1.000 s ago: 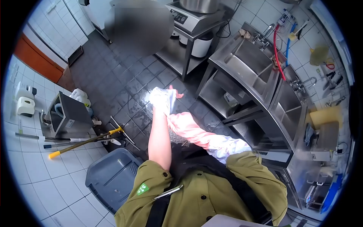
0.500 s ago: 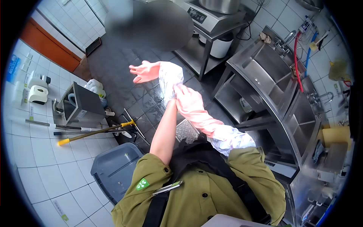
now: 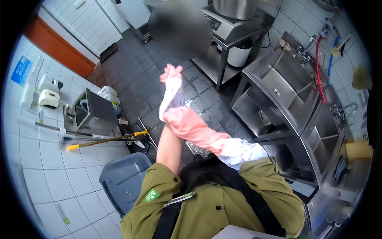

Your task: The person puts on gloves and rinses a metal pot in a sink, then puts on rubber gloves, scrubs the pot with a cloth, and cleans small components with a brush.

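Note:
My left hand (image 3: 171, 74) points away from me inside a pink rubber glove, its fingers apart and slightly blurred. The glove's white patterned sleeve (image 3: 172, 93) covers the wrist and part of the forearm, while the skin nearer the elbow is bare. Closed on this sleeve's near edge is my right hand (image 3: 175, 118), which wears a matching pink glove. That glove's white sleeve (image 3: 242, 153) reaches up to my green shirt cuff. The right fingers are partly hidden by the bunched material.
Steel sinks (image 3: 286, 85) line the right side. A grey lidded bin (image 3: 125, 179) stands near my left. A yellow-handled floor tool (image 3: 103, 142) leans by a steel wall basin (image 3: 93, 111). Ahead, a blurred patch (image 3: 181, 30) is beside a cooktop stand (image 3: 223, 59). The tiled floor looks wet.
My right hand has moved left and toward my body along the left forearm, drawing the glove's sleeve further up. The left hand has swung from pointing left to pointing forward.

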Action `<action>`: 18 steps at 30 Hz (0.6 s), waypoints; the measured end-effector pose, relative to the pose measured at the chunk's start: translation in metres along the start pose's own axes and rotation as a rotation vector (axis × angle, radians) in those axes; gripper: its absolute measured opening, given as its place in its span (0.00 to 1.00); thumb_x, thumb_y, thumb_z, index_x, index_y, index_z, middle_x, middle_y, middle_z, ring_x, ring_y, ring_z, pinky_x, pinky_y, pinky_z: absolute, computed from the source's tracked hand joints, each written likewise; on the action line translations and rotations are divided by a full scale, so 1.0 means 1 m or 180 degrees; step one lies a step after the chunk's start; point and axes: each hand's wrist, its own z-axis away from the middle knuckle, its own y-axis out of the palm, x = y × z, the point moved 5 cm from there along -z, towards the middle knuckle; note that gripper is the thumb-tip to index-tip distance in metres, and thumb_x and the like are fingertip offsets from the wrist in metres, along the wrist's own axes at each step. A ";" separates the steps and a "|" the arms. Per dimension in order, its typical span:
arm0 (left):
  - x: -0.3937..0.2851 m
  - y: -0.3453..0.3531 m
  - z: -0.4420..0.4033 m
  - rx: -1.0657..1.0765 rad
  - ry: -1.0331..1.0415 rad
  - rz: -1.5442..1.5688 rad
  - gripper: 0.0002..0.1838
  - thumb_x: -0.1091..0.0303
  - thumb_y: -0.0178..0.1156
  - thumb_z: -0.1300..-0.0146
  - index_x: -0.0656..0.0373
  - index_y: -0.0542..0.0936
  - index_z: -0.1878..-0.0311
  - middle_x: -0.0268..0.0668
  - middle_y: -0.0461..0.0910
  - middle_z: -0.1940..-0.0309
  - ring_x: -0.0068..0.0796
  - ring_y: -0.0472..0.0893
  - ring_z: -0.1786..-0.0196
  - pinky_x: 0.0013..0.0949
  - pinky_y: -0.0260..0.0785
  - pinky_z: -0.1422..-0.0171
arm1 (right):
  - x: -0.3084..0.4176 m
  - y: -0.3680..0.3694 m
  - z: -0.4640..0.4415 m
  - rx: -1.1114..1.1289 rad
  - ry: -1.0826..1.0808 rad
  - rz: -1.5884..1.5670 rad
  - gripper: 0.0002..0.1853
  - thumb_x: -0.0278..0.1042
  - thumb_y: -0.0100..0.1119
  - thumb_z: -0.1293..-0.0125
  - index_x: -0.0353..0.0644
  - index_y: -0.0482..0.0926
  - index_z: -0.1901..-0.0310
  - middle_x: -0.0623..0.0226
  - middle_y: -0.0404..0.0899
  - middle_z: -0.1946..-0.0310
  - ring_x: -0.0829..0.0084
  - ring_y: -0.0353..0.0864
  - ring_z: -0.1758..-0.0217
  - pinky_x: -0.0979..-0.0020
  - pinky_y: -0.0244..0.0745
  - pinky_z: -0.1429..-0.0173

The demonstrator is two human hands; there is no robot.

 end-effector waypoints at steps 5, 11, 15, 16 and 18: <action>-0.002 0.006 -0.054 0.0193 0.0143 -0.0778 0.26 0.55 0.35 0.30 0.69 0.64 0.41 0.47 0.80 0.55 0.37 0.76 0.49 0.40 0.58 0.36 | 0.026 -0.003 -0.018 0.0233 -0.0627 0.0301 0.04 0.30 0.52 0.47 0.41 0.73 0.71 0.65 0.74 0.76 0.66 0.78 0.73 0.68 0.74 0.70; -0.019 0.006 -0.038 0.0155 -0.0589 -0.0822 0.21 0.60 0.43 0.34 0.57 0.68 0.40 0.40 0.76 0.47 0.35 0.67 0.39 0.43 0.52 0.32 | 0.054 -0.024 -0.010 -0.0161 -0.0694 0.0152 0.07 0.30 0.54 0.46 0.39 0.76 0.65 0.66 0.74 0.75 0.68 0.77 0.74 0.70 0.72 0.72; -0.022 0.027 -0.052 -0.0258 -0.1268 -0.1270 0.20 0.64 0.49 0.36 0.48 0.72 0.40 0.35 0.72 0.41 0.33 0.60 0.31 0.45 0.47 0.29 | 0.044 -0.022 -0.016 -0.0638 -0.0647 0.0127 0.07 0.31 0.54 0.45 0.42 0.75 0.64 0.67 0.74 0.74 0.70 0.77 0.72 0.72 0.72 0.68; -0.004 0.035 -0.052 -0.0378 -0.1650 -0.1038 0.20 0.63 0.53 0.40 0.54 0.73 0.44 0.37 0.77 0.48 0.38 0.72 0.40 0.39 0.61 0.36 | 0.038 -0.020 -0.019 -0.0342 -0.0429 0.0157 0.06 0.29 0.53 0.45 0.43 0.76 0.65 0.66 0.76 0.72 0.68 0.78 0.70 0.71 0.73 0.66; 0.046 0.054 -0.069 0.1714 0.0975 -0.5059 0.21 0.62 0.57 0.42 0.58 0.73 0.46 0.42 0.79 0.52 0.44 0.77 0.50 0.29 0.69 0.47 | 0.018 -0.002 -0.028 -0.0110 -0.0164 -0.0710 0.05 0.28 0.51 0.46 0.44 0.76 0.67 0.65 0.77 0.70 0.66 0.79 0.68 0.69 0.74 0.61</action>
